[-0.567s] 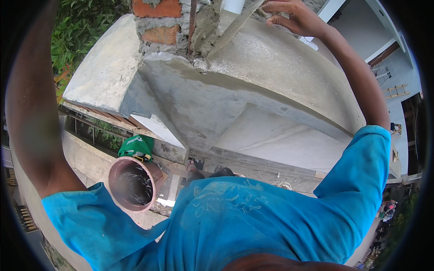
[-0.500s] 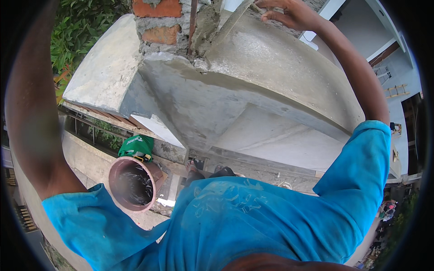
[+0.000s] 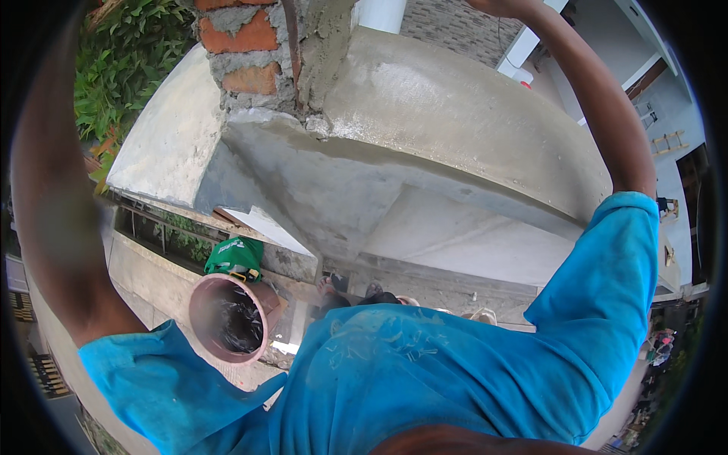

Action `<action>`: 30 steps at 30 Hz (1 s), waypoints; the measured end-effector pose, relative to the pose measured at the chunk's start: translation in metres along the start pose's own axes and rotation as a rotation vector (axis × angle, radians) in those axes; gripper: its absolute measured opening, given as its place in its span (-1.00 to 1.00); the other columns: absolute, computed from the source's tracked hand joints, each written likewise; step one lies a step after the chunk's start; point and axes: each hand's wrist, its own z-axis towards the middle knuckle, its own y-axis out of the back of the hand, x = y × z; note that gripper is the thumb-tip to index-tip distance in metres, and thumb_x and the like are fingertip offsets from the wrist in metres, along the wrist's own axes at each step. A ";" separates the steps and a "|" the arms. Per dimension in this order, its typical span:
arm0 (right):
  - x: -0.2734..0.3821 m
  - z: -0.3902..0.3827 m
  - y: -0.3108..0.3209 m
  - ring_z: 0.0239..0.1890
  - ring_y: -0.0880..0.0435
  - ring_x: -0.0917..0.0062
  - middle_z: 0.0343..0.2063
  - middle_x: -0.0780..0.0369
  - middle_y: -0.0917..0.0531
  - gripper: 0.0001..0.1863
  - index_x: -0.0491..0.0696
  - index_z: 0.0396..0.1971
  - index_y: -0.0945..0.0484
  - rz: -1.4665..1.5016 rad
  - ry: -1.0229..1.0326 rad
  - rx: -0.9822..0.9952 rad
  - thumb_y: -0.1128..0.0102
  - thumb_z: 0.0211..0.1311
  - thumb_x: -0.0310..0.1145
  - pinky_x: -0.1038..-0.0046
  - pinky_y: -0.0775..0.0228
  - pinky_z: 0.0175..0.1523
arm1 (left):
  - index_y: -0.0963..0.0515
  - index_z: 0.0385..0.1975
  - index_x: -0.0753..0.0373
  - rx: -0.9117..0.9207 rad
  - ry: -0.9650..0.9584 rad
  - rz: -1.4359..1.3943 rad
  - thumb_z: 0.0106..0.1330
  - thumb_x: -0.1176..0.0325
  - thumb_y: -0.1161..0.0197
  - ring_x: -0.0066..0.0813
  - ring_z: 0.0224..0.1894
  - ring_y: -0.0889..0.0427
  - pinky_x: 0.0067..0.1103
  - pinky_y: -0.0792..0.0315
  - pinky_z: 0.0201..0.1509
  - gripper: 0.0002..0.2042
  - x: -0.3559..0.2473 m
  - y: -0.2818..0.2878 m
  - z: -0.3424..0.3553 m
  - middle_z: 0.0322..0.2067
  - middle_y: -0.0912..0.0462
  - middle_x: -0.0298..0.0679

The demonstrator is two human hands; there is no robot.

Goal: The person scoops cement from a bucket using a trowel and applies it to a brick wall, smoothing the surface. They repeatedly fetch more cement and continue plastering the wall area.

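Both my arms are raised. My right hand [image 3: 502,6] is cut off by the top edge, to the right of a brick column, and its fingers are out of the picture, so what it holds cannot be seen. My left forearm [image 3: 64,205] runs up along the left rim, and its hand lies outside the view. The column [image 3: 250,49] shows bare orange bricks with grey mortar on one face. Grey plaster [image 3: 324,53] covers its right-hand face. It rises from a smooth grey cement ledge [image 3: 462,98], with crumbs of mortar at its foot.
Below the ledge stands a pinkish bucket [image 3: 199,322] with dark contents, beside a green bag [image 3: 235,255]. Leafy plants [image 3: 125,64] grow at the far left. A white curved slab [image 3: 163,136] adjoins the column. My feet show below the ledge.
My right hand has moved up, mostly out of the picture. The long grey strip at its fingers, beside the column, has left the view. The column appears slightly further left.
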 end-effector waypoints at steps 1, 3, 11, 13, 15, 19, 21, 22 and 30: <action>-0.003 0.003 -0.003 -0.11 -0.70 0.22 -0.17 0.07 -0.69 -0.72 -0.17 -0.11 -0.64 0.005 0.032 -0.042 -0.37 0.33 -0.29 0.27 -0.53 -0.01 | -0.60 0.24 0.18 0.023 0.005 -0.015 0.49 0.04 -0.23 -0.27 0.18 -0.63 -0.40 -0.49 0.23 -0.55 0.002 0.002 -0.004 0.20 -0.66 -0.11; -0.007 -0.006 -0.005 -0.08 -0.70 0.21 -0.14 0.08 -0.69 -0.72 -0.16 -0.10 -0.65 -0.017 0.052 -0.110 -0.38 0.33 -0.28 0.27 -0.53 0.01 | -0.60 0.24 0.18 0.100 0.024 -0.018 0.49 0.07 -0.23 -0.26 0.17 -0.64 -0.42 -0.49 0.21 -0.56 0.012 0.006 0.010 0.21 -0.64 -0.09; -0.025 0.001 -0.009 -0.04 -0.69 0.21 -0.07 0.09 -0.68 -0.70 -0.16 -0.07 -0.64 -0.075 0.098 -0.037 -0.41 0.29 -0.33 0.25 -0.55 0.04 | -0.61 0.24 0.11 0.086 0.091 -0.054 0.47 0.03 -0.26 -0.36 0.05 -0.68 -0.52 -0.53 0.09 -0.55 0.004 0.005 0.015 0.18 -0.67 -0.09; -0.022 0.022 -0.001 -0.05 -0.70 0.22 -0.08 0.09 -0.68 -0.71 -0.17 -0.07 -0.65 -0.083 0.132 -0.052 -0.41 0.28 -0.35 0.25 -0.55 0.03 | -0.60 0.25 0.11 0.103 0.164 -0.052 0.46 0.02 -0.27 -0.39 0.04 -0.68 -0.52 -0.53 0.07 -0.54 -0.004 0.013 0.003 0.17 -0.68 -0.09; -0.016 0.044 0.003 -0.09 -0.71 0.24 -0.09 0.09 -0.69 -0.72 -0.20 -0.09 -0.66 -0.031 0.141 -0.050 -0.40 0.28 -0.38 0.27 -0.56 0.01 | -0.60 0.25 0.13 0.094 0.189 -0.028 0.47 0.03 -0.27 -0.39 0.05 -0.68 -0.52 -0.53 0.07 -0.54 0.002 0.018 -0.005 0.16 -0.68 -0.09; -0.011 0.033 0.024 -0.12 -0.71 0.24 -0.14 0.07 -0.70 -0.76 -0.21 -0.13 -0.66 -0.083 0.116 0.008 -0.39 0.29 -0.40 0.28 -0.56 -0.02 | -0.59 0.25 0.18 0.086 0.068 -0.051 0.48 0.07 -0.26 -0.40 0.06 -0.66 -0.53 -0.52 0.08 -0.55 0.023 0.009 0.017 0.16 -0.68 -0.10; -0.023 0.038 0.021 -0.12 -0.71 0.23 -0.16 0.05 -0.70 -0.77 -0.22 -0.13 -0.66 -0.058 0.130 -0.001 -0.37 0.30 -0.41 0.27 -0.55 -0.02 | -0.59 0.25 0.20 0.061 0.102 -0.009 0.49 0.09 -0.25 -0.41 0.06 -0.66 -0.55 -0.52 0.09 -0.56 0.006 0.013 0.005 0.16 -0.68 -0.11; -0.033 0.033 0.020 -0.12 -0.71 0.22 -0.17 0.05 -0.70 -0.77 -0.22 -0.13 -0.66 -0.059 0.102 0.013 -0.36 0.31 -0.41 0.27 -0.55 -0.02 | -0.59 0.25 0.20 0.036 0.074 0.001 0.50 0.10 -0.25 -0.43 0.05 -0.66 -0.55 -0.52 0.08 -0.56 -0.002 0.005 0.001 0.15 -0.69 -0.12; -0.041 -0.026 0.038 -0.04 -0.68 0.21 -0.11 0.07 -0.67 -0.76 -0.17 -0.08 -0.64 -0.240 -0.097 -0.047 -0.32 0.32 -0.40 0.24 -0.53 0.05 | -0.61 0.24 0.17 0.069 0.122 -0.027 0.50 0.15 -0.26 -0.48 0.02 -0.66 -0.57 -0.51 0.07 -0.60 -0.006 0.008 0.004 0.12 -0.71 -0.17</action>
